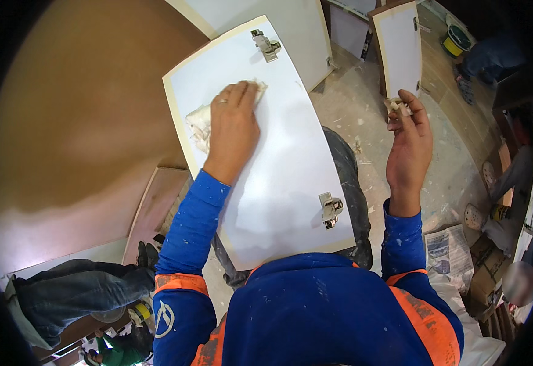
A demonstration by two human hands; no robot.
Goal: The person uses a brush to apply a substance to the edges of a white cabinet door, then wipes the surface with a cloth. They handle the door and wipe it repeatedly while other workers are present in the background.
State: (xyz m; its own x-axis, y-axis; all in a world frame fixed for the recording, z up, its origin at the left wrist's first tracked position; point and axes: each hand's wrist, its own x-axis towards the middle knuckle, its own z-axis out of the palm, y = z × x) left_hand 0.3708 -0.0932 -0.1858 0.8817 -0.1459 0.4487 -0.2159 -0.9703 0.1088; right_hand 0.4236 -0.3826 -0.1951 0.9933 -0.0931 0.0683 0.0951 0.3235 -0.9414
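Observation:
A white cabinet door panel [275, 151] with pale yellow edging lies across my lap. Two metal concealed hinges are fixed to it, one at the top [265, 45] and one at the lower right [330, 210]. My left hand [234, 126] presses a crumpled off-white cloth [199, 121] against the upper left of the panel; part of the cloth is under my palm and fingers. Off the panel's right side, my right hand [408, 132] is raised and pinches a small crumpled off-white scrap [399, 106] between thumb and fingers.
A brown board [88, 114] fills the left. More white panels [289, 36] stand ahead, one narrow with hinges [399, 50]. Newspaper [449, 256] and a cardboard box [488, 270] lie at the right. A bucket [456, 41] stands at the upper right. Several people are nearby on both sides.

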